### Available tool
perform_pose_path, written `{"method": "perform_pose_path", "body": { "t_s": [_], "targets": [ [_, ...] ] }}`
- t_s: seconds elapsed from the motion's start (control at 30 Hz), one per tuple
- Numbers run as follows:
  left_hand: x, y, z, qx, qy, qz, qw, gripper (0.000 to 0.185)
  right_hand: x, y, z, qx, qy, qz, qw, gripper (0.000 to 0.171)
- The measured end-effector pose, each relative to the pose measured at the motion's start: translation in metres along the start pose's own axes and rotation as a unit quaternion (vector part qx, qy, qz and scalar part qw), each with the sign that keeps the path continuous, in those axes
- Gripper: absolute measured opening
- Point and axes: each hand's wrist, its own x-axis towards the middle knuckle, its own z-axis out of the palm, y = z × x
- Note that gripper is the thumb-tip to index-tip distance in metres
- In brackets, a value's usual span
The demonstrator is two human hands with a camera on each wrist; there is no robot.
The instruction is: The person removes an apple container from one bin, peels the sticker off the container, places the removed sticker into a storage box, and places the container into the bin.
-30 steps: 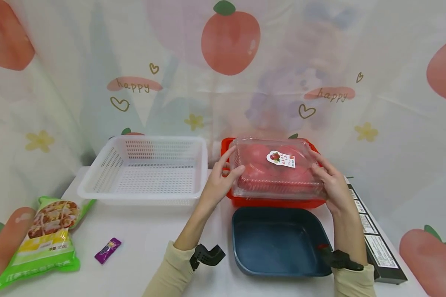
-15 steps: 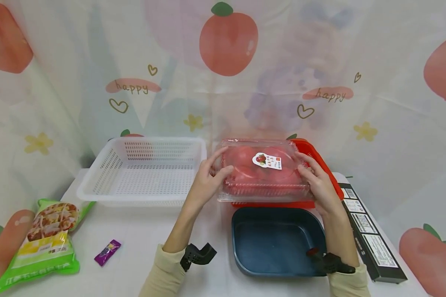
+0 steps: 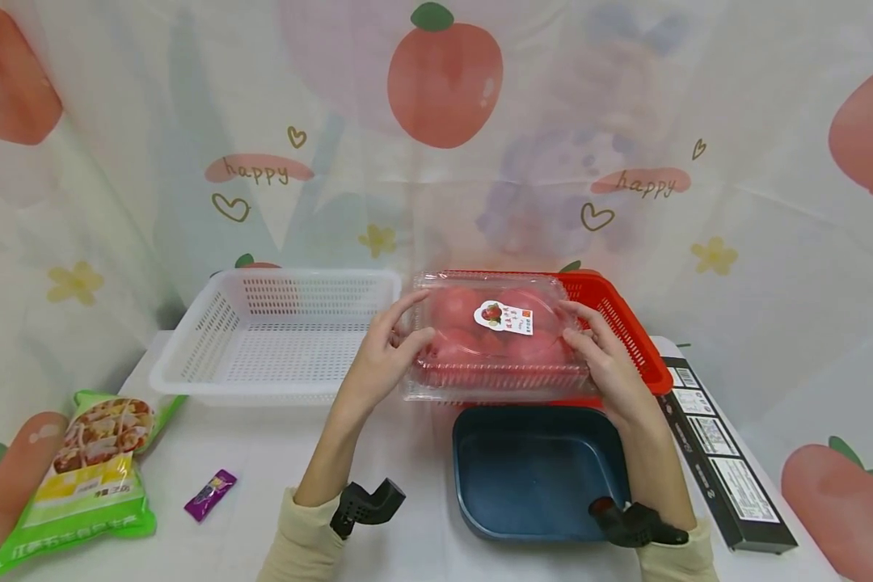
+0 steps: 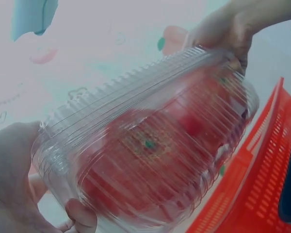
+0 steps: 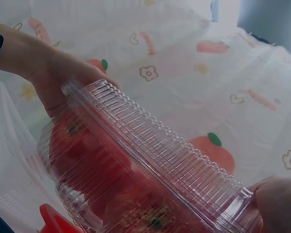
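Both hands hold a clear plastic clamshell box (image 3: 495,373) of tomatoes (image 4: 140,165), a white label (image 3: 505,317) on its lid. My left hand (image 3: 380,356) grips the box's left end, with the thumb on the near part and the fingers reaching along the side. At the opposite end, my right hand (image 3: 609,360) grips it in the same way. In the left wrist view the box is raised above the red basket (image 4: 262,170). From the head view, it covers much of that basket (image 3: 626,339) and overhangs its left end.
A white perforated basket (image 3: 262,390) stands just left of the clamshell. In front of the red basket is a dark blue basin (image 3: 538,485). A long black box (image 3: 735,469) lies at the right, a green snack bag (image 3: 94,477) and small purple packet (image 3: 211,495) at the left.
Both hands have carried the tomato box leftward from over the red basket, showing more of the basket's right part. The baskets and the basin stay in place.
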Motion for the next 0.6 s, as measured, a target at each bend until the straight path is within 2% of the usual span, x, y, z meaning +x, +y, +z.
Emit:
{"method": "perform_pose_path", "body": {
  "t_s": [0.33, 0.6],
  "targets": [
    [-0.018, 0.005, -0.009, 0.051, 0.007, -0.048, 0.9975, 0.044, -0.008, -0.009, 0.012, -0.035, 0.002, -0.02, 0.999, 0.054],
    [-0.029, 0.011, -0.03, 0.069, 0.002, -0.044, 0.9966, 0.043, -0.013, -0.011, 0.025, -0.03, -0.023, -0.042, 0.998, 0.056]
  ]
}}
